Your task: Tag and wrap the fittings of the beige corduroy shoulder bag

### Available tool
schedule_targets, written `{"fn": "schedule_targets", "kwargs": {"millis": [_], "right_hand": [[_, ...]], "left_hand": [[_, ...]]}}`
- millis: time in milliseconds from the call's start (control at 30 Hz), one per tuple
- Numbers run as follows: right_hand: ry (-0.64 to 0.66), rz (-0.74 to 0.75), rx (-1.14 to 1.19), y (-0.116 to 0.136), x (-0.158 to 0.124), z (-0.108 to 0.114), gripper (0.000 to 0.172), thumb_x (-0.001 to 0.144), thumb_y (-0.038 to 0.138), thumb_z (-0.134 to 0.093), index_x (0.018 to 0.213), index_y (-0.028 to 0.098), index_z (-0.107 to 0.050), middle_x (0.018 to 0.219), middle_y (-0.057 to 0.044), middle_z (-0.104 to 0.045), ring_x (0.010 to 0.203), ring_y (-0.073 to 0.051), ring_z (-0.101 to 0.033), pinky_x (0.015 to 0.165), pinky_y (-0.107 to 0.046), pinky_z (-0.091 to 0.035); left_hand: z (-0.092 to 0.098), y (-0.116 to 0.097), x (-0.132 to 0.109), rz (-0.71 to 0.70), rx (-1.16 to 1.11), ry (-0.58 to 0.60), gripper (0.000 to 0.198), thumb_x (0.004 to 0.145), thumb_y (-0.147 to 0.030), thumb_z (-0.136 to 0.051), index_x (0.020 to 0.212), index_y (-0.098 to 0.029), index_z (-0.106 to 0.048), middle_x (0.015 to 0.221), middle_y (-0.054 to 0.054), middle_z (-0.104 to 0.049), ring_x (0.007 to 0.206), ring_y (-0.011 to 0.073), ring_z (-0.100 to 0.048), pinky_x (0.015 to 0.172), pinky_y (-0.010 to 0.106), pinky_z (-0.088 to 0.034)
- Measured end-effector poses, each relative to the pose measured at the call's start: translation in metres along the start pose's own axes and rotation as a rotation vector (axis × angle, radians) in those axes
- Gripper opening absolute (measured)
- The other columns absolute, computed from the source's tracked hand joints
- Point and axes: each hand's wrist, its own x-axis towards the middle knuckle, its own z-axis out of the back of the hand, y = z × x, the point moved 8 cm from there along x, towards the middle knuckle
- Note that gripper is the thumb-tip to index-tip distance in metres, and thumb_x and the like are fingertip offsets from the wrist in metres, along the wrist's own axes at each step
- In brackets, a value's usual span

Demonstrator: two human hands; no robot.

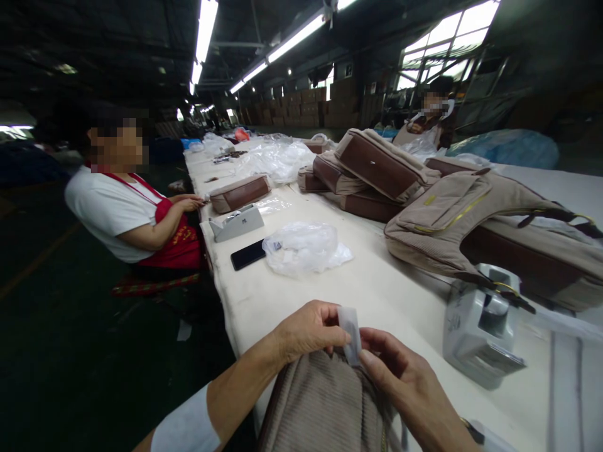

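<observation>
Hands (306,329) (405,370) pinching pale strip (348,319), corduroy bag (325,408) beneath (near table (264,307) edge), open room before plastic (311,248)

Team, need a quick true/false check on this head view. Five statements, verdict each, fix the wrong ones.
1. The left hand pinches a small pale strip. True.
2. The right hand rests flat on the table, away from the strip. False: its fingertips are at the strip's edge.
3. A ribbed brown bag is below the two hands. True.
4. In the picture, the black phone lies right of the crumpled plastic bag. False: it lies at its left.
5. Two tape dispensers stand on the table, one near the phone and one right of the right hand. True.
</observation>
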Motion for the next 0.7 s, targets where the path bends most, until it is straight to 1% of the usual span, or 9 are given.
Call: {"fn": "schedule_targets", "kwargs": {"millis": [67,133,200,267,367,433,500,600,700], "right_hand": [[0.066,0.035,-0.057,0.008,0.004,-0.013,0.037,0.078,0.054,-0.059,0.084,0.018,-0.066,0.075,-0.003,-0.063,0.072,-0.018,-0.057,0.062,-0.025,-0.042],[0.070,0.074,-0.097,0.016,0.007,-0.020,0.037,0.080,0.052,-0.055,0.074,0.018,-0.066,0.070,-0.002,-0.062,0.069,-0.018,-0.056,0.061,-0.025,-0.041],[0.091,0.117,-0.097,0.021,0.008,-0.025,0.035,0.082,0.051,-0.053,0.078,0.019,-0.068,0.077,-0.002,-0.065,0.075,-0.019,-0.058,0.066,-0.025,-0.042],[0.127,0.125,-0.105,0.022,0.009,-0.029,0.035,0.083,0.051,-0.053,0.082,0.020,-0.069,0.080,-0.003,-0.065,0.078,-0.020,-0.058,0.069,-0.026,-0.043],[0.100,0.067,-0.107,0.017,0.011,-0.026,0.040,0.083,0.055,-0.052,0.085,0.019,-0.069,0.073,-0.002,-0.062,0.074,-0.019,-0.056,0.065,-0.025,-0.043],[0.040,0.015,-0.081,0.014,0.012,-0.021,0.044,0.081,0.058,-0.052,0.096,0.020,-0.067,0.067,-0.001,-0.059,0.072,-0.020,-0.056,0.064,-0.026,-0.044],[0.067,-0.004,-0.055,0.015,0.014,-0.024,0.046,0.078,0.058,-0.057,0.100,0.019,-0.065,0.068,-0.001,-0.060,0.073,-0.020,-0.056,0.064,-0.027,-0.045],[0.177,-0.022,0.032,0.015,0.014,-0.036,0.040,0.076,0.056,-0.062,0.085,0.017,-0.067,0.074,-0.002,-0.062,0.070,-0.017,-0.055,0.063,-0.025,-0.042],[0.151,-0.038,0.100,0.014,0.015,-0.036,0.039,0.076,0.055,-0.062,0.079,0.016,-0.067,0.073,-0.002,-0.063,0.070,-0.016,-0.054,0.063,-0.024,-0.041]], "left_hand": [[0.005,-0.001,-0.003,-0.020,-0.020,-0.007,0.019,0.062,-0.023,-0.064,0.077,-0.012,-0.061,0.066,-0.001,-0.058,0.056,0.0062,-0.048,0.048,0.015,-0.037],[0.010,-0.001,-0.006,-0.029,-0.043,-0.007,0.022,0.062,-0.026,-0.067,0.077,-0.012,-0.059,0.067,-0.001,-0.057,0.056,0.0068,-0.048,0.049,0.016,-0.037],[0.013,-0.003,-0.007,-0.044,-0.044,-0.001,0.022,0.063,-0.028,-0.068,0.075,-0.012,-0.058,0.065,-0.001,-0.056,0.055,0.0067,-0.048,0.050,0.017,-0.036],[0.017,-0.004,-0.008,-0.061,0.000,-0.017,0.015,0.063,-0.023,-0.065,0.070,-0.012,-0.059,0.061,-0.002,-0.055,0.053,0.0059,-0.046,0.051,0.017,-0.035],[0.024,-0.002,-0.010,-0.076,0.042,-0.083,0.010,0.064,-0.020,-0.063,0.070,-0.013,-0.060,0.058,-0.004,-0.053,0.051,0.0057,-0.043,0.048,0.017,-0.033],[0.027,0.002,-0.011,-0.084,0.020,-0.109,0.014,0.067,-0.025,-0.065,0.072,-0.013,-0.060,0.058,-0.004,-0.053,0.050,0.0060,-0.043,0.046,0.017,-0.033],[0.027,0.004,-0.012,-0.102,-0.016,-0.112,0.018,0.069,-0.029,-0.066,0.074,-0.012,-0.060,0.059,-0.003,-0.053,0.050,0.0061,-0.043,0.047,0.017,-0.034],[0.028,0.006,-0.014,-0.126,-0.069,-0.108,0.021,0.070,-0.030,-0.069,0.075,-0.012,-0.061,0.059,-0.003,-0.053,0.051,0.0057,-0.044,0.048,0.017,-0.035],[0.031,0.003,-0.017,-0.126,-0.065,-0.093,0.025,0.069,-0.032,-0.071,0.079,-0.011,-0.062,0.060,-0.002,-0.055,0.052,0.0061,-0.048,0.050,0.017,-0.038]]}}
